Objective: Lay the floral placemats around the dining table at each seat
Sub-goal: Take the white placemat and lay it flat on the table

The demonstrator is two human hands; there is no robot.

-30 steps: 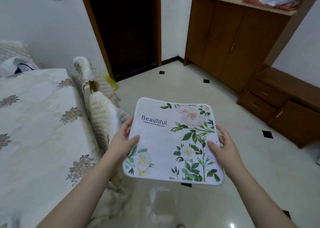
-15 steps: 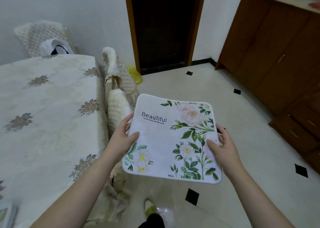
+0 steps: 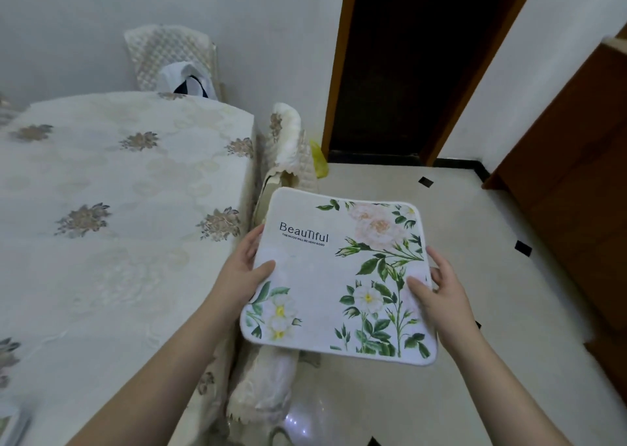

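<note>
Spanning both pinching grips, floral placemat (image 3: 339, 276), left hand (image 3: 242, 271) and right hand (image 3: 441, 293) at opposite edges.

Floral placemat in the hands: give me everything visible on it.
The white, roughly square, soft fabric placemat has rounded corners, a stitched rim, pink and white flowers with green leaves, and black "BeauTiful" lettering. It is held in the air, face up, nearly flat, beside the cloth-covered table. The left hand and right hand grip opposite side edges, thumbs on top.
</note>
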